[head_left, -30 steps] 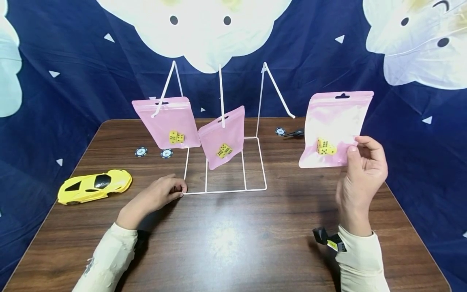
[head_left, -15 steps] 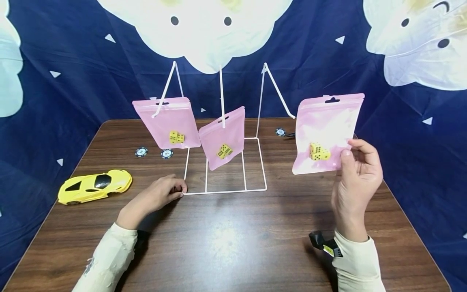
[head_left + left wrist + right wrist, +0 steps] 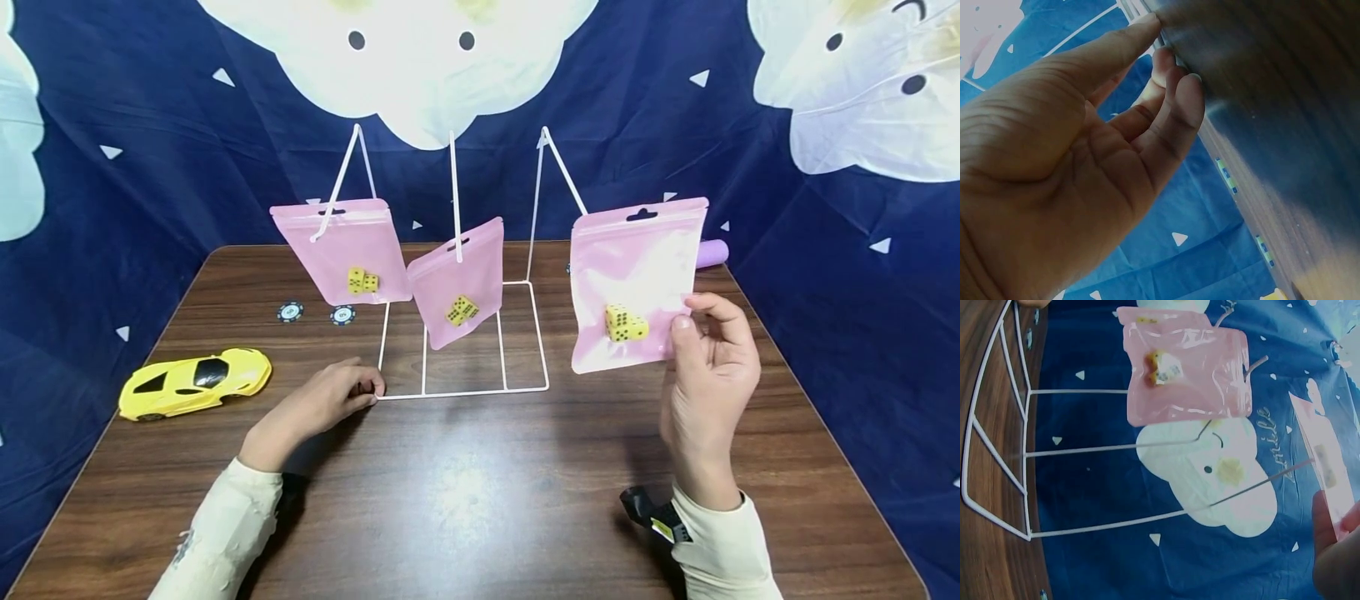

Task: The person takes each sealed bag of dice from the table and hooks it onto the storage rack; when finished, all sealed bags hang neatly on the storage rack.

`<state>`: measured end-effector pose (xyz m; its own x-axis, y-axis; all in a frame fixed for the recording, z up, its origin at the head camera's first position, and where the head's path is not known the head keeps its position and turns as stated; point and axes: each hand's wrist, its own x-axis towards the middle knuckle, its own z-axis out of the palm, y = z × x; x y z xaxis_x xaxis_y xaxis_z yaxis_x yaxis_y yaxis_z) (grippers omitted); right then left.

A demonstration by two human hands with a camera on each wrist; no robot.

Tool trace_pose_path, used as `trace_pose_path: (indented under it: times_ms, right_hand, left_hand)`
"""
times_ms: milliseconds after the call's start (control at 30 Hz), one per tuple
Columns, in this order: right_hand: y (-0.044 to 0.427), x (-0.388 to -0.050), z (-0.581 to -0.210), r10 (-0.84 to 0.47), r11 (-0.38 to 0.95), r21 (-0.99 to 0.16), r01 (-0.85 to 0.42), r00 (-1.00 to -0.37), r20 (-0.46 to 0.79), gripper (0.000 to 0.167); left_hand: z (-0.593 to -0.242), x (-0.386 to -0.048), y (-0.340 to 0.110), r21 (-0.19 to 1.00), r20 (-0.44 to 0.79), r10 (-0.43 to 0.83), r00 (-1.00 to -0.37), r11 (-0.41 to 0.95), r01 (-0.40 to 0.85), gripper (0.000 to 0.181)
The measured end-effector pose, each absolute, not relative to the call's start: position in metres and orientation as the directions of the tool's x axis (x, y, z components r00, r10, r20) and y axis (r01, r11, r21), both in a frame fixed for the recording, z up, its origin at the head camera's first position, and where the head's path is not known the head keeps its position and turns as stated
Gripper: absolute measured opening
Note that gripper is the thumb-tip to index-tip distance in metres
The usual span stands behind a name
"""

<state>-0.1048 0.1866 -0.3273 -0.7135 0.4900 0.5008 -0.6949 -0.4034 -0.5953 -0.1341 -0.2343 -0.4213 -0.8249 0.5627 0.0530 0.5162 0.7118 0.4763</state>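
A white wire display rack [image 3: 462,393] stands on the wooden table, with three prongs slanting toward me. From the left prong hangs a pink zip bag [image 3: 341,242] with yellow dice in it; another such pink bag [image 3: 450,275] hangs turned on the middle prong. My left hand [image 3: 330,400] pinches the rack's front left corner, thumb and fingertips meeting at the white rod in the left wrist view. My right hand [image 3: 712,383] pinches a third pink zip bag [image 3: 637,267] by its lower right edge. That bag holds yellow dice [image 3: 626,323] and covers the right prong's tip in the head view.
A yellow toy car [image 3: 197,383] sits at the left of the table. Two poker chips [image 3: 290,312] lie behind it, left of the rack. Behind the held bag, a purple cylinder [image 3: 712,253] shows partly. A dark blue cloth backdrop [image 3: 225,167] rises behind the table.
My right hand has moved left with the bag, which now overlaps the right prong's end. The purple cylinder has come into view. My left hand stays at the rack's corner.
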Motion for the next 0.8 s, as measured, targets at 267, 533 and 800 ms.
trace_pose_path:
  times_ms: [267, 533, 800]
  right_hand:
    - [0.177, -0.097, -0.328, 0.477, -0.388, -0.592, -0.706, -0.704, 0.527, 0.020]
    - [0.172, -0.096, -0.332, 0.456, -0.366, -0.629, -0.685, -0.722, 0.521, 0.023]
    - [0.171, -0.100, -0.338, 0.426, -0.364, -0.675, -0.642, -0.759, 0.492, 0.024]
  left_hand:
    - [-0.421, -0.134, -0.235, 0.467, 0.058, 0.566, -0.823, 0.713, 0.523, 0.021]
    - [-0.421, -0.134, -0.234, 0.461, 0.066, 0.569, -0.820, 0.711, 0.531, 0.021]
    - [-0.421, -0.132, -0.235, 0.461, 0.061, 0.555, -0.830, 0.722, 0.516, 0.021]
